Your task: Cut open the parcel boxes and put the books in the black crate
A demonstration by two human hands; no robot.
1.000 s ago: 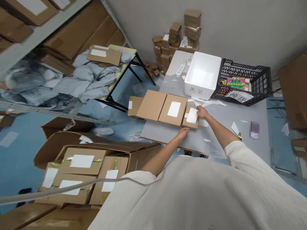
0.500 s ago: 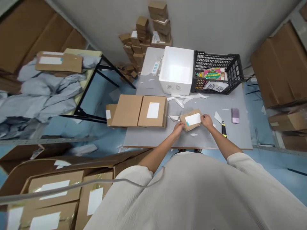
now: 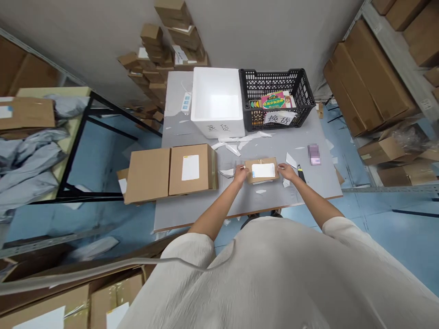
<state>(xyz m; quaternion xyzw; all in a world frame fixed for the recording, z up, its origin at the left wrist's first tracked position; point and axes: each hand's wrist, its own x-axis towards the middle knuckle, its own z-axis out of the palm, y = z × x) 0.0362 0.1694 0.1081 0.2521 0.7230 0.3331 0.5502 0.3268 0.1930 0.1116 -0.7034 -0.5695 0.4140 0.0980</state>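
Observation:
A small cardboard box (image 3: 251,177) with a white label (image 3: 263,170) lies on the grey table, its long side roughly level with the table's front edge. My left hand (image 3: 240,175) has its fingers closed at the box's left end. At the opposite end, my right hand (image 3: 287,172) pinches the right edge. A small white bit shows by the fingertips of each hand; what these bits are is too small to tell. Just right of my right hand lies a black and yellow utility knife (image 3: 301,174). Torn white paper scraps (image 3: 233,149) are scattered around the box.
Two larger cardboard boxes (image 3: 175,183) stand at the table's left. Behind are a white foam bin (image 3: 217,129) and a black crate (image 3: 302,114) holding colourful books. A power strip (image 3: 186,103) lies by the bin. A grey cable (image 3: 137,261) crosses before me at lower left.
The small box has turned from a slant to nearly straight, with both hands still at its ends. My view has shifted, so the table sits further left in it.

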